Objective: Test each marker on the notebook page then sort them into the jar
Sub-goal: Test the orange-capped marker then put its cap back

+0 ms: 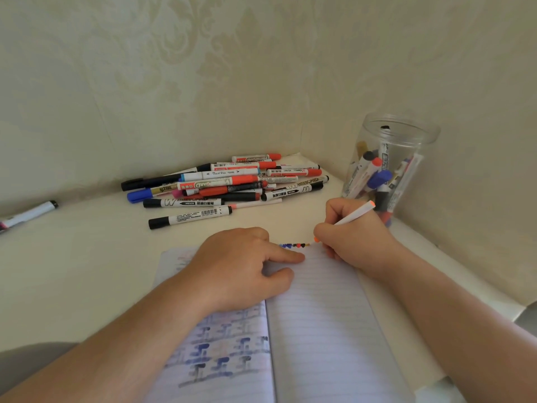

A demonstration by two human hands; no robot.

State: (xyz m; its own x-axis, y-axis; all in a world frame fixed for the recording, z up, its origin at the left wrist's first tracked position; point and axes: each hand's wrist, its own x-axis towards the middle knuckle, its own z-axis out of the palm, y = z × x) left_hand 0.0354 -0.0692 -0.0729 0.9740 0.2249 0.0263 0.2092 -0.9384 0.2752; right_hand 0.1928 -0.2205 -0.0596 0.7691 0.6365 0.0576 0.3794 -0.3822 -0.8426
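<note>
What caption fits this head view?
Right hand tests an orange marker on the notebook; left hand steadies the page.

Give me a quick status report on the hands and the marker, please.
Right hand gripping orange marker, tip at page top. Left hand flat on notebook. Jar clear to right.

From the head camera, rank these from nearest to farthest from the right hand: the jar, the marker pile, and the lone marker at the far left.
Measured from the right hand:
1. Jar, just behind it to the right, in the corner.
2. Marker pile, behind and to the left.
3. Lone marker, far left edge of the table.
</note>
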